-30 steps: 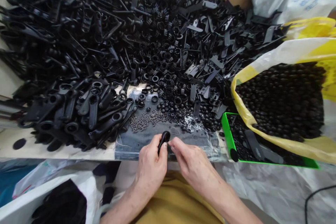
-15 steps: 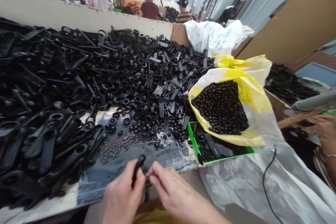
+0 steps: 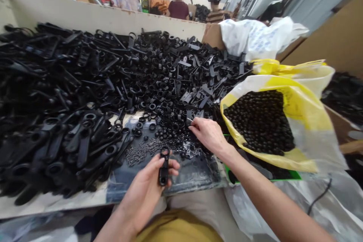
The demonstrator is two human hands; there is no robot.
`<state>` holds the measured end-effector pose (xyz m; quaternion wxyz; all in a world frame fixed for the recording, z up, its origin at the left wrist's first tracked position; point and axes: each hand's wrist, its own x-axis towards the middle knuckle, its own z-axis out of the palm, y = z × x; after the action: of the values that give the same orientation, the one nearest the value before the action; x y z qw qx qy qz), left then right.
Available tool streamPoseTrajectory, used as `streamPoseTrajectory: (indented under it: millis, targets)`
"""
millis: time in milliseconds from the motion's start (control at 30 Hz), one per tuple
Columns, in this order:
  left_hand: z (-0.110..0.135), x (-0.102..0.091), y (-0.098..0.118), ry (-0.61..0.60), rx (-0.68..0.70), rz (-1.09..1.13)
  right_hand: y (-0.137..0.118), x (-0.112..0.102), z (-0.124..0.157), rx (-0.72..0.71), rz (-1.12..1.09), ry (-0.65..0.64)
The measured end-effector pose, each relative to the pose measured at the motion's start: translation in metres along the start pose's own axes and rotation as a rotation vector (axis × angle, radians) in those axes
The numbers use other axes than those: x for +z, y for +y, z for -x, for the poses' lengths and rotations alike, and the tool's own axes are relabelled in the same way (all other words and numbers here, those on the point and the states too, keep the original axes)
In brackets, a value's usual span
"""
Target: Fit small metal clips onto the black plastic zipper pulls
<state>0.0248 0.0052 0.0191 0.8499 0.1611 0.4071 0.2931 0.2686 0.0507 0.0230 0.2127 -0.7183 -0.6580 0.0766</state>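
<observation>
My left hand (image 3: 149, 177) holds a black plastic lever-shaped part (image 3: 163, 170) upright against the palm, with the fingers curled around it. My right hand (image 3: 208, 136) reaches forward to the heap of small black moulded parts (image 3: 170, 121), with its thumb and forefinger together at the heap's near edge. Whether those fingers pinch a piece is hidden. Below the heap lie a patch of dark screws (image 3: 138, 153) and some small silver pins (image 3: 190, 149), on a clear plastic sheet (image 3: 193, 176).
Larger black lever parts (image 3: 65, 136) are heaped on the left of the bench. A yellow-and-white bag of black beads (image 3: 261, 121) sits on the right, partly over a green tray (image 3: 286, 175). Several co-workers sit beyond a cream board wall (image 3: 107, 19).
The view has tilted up, showing the far room. My right hand has moved off the left hand and forward to the heap. The lever now stands upright in my left hand.
</observation>
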Motion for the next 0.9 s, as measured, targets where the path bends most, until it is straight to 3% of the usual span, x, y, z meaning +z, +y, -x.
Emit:
streamPoseTrajectory:
  millis: [133,300,433,533,733,900]
  targets:
    - [0.001,-0.002,0.008,0.044,0.004,0.080,0.000,-0.008,0.012,0.018,-0.074,0.058]
    - [-0.002,0.005,0.003,-0.010,0.030,0.145,-0.037,-0.009,0.053,0.038,-0.488,0.374]
    - [-0.006,0.013,-0.004,-0.105,0.043,0.229,-0.069,0.021,0.082,-0.167,-0.558,0.410]
    - [-0.008,0.014,-0.004,-0.065,0.078,0.304,-0.074,0.037,0.092,-0.286,-0.549,0.429]
    - [-0.007,0.010,0.000,0.040,0.226,0.330,-0.072,0.042,0.106,-0.440,-0.449,0.355]
    - [-0.004,0.010,-0.001,0.063,0.244,0.343,-0.075,0.039,0.112,-0.407,-0.431,0.421]
